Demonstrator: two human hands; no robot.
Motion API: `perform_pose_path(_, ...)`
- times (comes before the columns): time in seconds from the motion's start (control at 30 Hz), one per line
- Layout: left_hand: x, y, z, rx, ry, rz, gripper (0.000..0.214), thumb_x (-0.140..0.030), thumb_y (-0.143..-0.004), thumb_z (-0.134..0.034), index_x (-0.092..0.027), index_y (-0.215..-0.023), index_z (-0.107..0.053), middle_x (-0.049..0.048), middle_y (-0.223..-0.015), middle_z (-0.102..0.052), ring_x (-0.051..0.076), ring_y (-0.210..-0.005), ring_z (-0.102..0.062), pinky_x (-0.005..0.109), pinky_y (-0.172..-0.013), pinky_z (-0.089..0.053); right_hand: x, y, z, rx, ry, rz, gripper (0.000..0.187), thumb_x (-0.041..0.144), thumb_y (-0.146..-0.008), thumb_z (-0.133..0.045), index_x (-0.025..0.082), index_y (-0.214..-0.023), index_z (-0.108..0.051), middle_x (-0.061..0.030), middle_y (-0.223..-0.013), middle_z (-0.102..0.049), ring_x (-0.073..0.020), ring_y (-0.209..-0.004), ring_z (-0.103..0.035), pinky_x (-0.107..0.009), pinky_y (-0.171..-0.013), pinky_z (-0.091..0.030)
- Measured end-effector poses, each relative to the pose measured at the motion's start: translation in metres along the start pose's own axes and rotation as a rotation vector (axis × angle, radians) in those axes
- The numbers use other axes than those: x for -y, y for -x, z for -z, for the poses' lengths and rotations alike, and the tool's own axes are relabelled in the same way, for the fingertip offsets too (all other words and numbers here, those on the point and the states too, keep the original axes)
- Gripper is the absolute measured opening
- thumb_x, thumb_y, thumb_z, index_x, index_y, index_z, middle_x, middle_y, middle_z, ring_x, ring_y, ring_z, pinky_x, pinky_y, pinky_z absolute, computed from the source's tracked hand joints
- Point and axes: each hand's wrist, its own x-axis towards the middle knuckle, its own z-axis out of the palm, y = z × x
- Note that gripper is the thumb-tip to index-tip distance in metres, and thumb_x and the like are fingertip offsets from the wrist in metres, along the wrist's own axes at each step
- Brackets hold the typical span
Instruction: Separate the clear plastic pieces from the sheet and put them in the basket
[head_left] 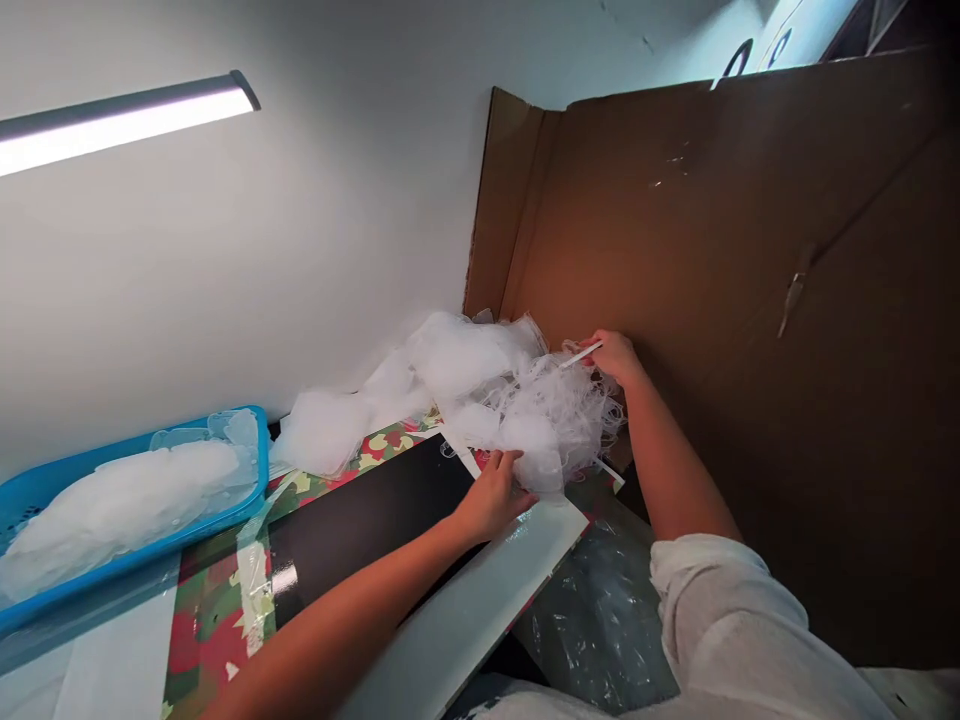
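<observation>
- Saw a lit tube lamp at upper left, slanting across a pale wall.
- Found a brown cardboard panel standing at right, with a folded flap along its left edge and a pale streak on its face.
- Noted a glossy black board lying over a camouflage-patterned cover.
- Spotted crumpled, shiny plastic sheeting low down.

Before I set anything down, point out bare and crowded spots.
Mostly bare: the black panel, between the patterned cover and left forearm; the pale strip between that forearm and the plastic sheet. Crowded: the white mesh heap by the cardboard, with loose threads; the filled blue basket.
</observation>
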Motion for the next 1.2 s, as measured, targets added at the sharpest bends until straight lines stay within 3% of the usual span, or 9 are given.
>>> perform_pose_path(0.07, 0.0, -0.018, -0.022, -0.113, 0.109, 0.193, 0.056, -0.028, -0.069, -0.079, -0.018, -0.115, -0.05, 0.011, -0.104, -0.058, 0.024, -0.094, -0.06, 0.038, -0.085, -0.048, 0.005, 0.005, 0.004, 0.139, 0.091, 0.063, 0.016, 0.019, -0.074, -0.064, 0.018, -0.062, -0.054, -0.0077, -0.076, -0.07, -0.0165, -0.064, -0.061, -0.027, -0.062, -0.046)
perform_pose_path(0.17, 0.002, -0.034, -0.033, -0.148, 0.172, 0.321, 0.026, -0.024, -0.078, -0.069, -0.017, -0.096, -0.051, 0.0026, -0.077, -0.057, 0.018, -0.07, -0.06, 0.032, -0.066, -0.048, 0.013, 0.022, 0.012, 0.152, 0.212, 0.202, 0.023, 0.027, -0.076, -0.067, 0.019, -0.062, -0.051, -0.0085, -0.083, -0.071, -0.0192, -0.075, -0.063, -0.028, -0.066, -0.045)
perform_pose_path(0.3, -0.004, -0.037, -0.02, -0.106, 0.215, 0.329, 0.007, -0.018, -0.083, -0.058, -0.018, -0.078, -0.053, -0.0028, -0.06, -0.05, 0.013, -0.052, -0.054, 0.026, -0.053, -0.041, 0.023, 0.069, 0.005, 0.372, -0.114, 0.276, 0.034, 0.045, -0.084, -0.058, 0.019, -0.063, -0.049, -0.0072, -0.085, -0.071, -0.0181, -0.076, -0.064, -0.029, -0.067, -0.047)
perform_pose_path(0.43, -0.023, -0.029, 0.016, -0.164, 0.191, 0.251, 0.01, -0.017, -0.073, -0.066, -0.018, -0.072, -0.056, -0.0025, -0.066, -0.048, 0.012, -0.062, -0.051, 0.025, -0.06, -0.039, 0.026, 0.119, -0.014, 0.643, -0.242, 0.342, 0.033, 0.049, -0.079, -0.065, 0.019, -0.069, -0.055, -0.0067, -0.091, -0.07, -0.0201, -0.088, -0.065, -0.031, -0.076, -0.049)
perform_pose_path(0.6, -0.043, -0.008, 0.093, -0.263, 0.271, 0.183, 0.008, -0.018, -0.077, -0.052, -0.02, -0.075, -0.044, -0.0039, -0.07, -0.044, 0.01, -0.062, -0.043, 0.022, -0.057, -0.034, 0.005, 0.135, -0.025, 0.497, 0.029, 0.346, 0.031, 0.042, -0.073, -0.073, 0.018, -0.093, -0.067, -0.0025, -0.078, -0.065, -0.0203, -0.076, -0.062, -0.031, -0.073, -0.046)
perform_pose_path(0.7, -0.048, 0.012, 0.136, -0.161, 0.519, 0.196, 0.013, -0.026, -0.081, -0.051, -0.022, -0.078, -0.038, -0.0056, -0.067, -0.038, 0.008, -0.054, -0.036, 0.02, -0.05, -0.029, -0.002, 0.129, -0.026, 0.386, 0.12, 0.362, 0.025, 0.04, -0.075, -0.072, 0.019, -0.089, -0.068, -0.003, -0.075, -0.063, -0.0228, -0.077, -0.061, -0.034, -0.074, -0.044)
perform_pose_path(0.83, -0.051, 0.046, 0.168, -0.093, 0.545, 0.189, 0.02, -0.03, -0.078, -0.057, -0.021, -0.08, -0.04, -0.0005, -0.087, -0.053, 0.009, -0.066, -0.046, 0.019, -0.055, -0.037, 0.027, 0.135, -0.024, 0.245, 0.03, 0.414, 0.026, 0.044, -0.085, -0.061, 0.021, -0.093, -0.069, -0.0056, -0.078, -0.064, -0.0253, -0.084, -0.06, -0.038, -0.08, -0.045)
perform_pose_path(1.03, -0.034, 0.13, 0.192, -0.179, 0.421, 0.4, 0.018, -0.035, -0.078, -0.054, -0.02, -0.078, -0.044, 0.0061, -0.124, -0.058, 0.016, -0.079, -0.055, 0.024, -0.06, -0.044, 0.072, 0.178, -0.059, 0.757, -0.275, 0.404, 0.025, 0.044, -0.081, -0.068, 0.021, -0.082, -0.062, -0.0078, -0.104, -0.068, -0.0253, -0.099, -0.063, -0.035, -0.083, -0.048)
perform_pose_path(1.2, -0.004, 0.208, 0.206, -0.348, 0.357, 0.749, 0.024, -0.039, -0.075, -0.054, -0.022, -0.072, -0.037, 0.0073, -0.119, -0.059, 0.02, -0.089, -0.06, 0.027, -0.064, -0.051, 0.06, 0.195, -0.093, 0.77, -0.219, 0.402, 0.022, 0.041, -0.081, -0.068, 0.022, -0.09, -0.063, -0.0057, -0.092, -0.066, -0.0239, -0.093, -0.062, -0.034, -0.08, -0.049)
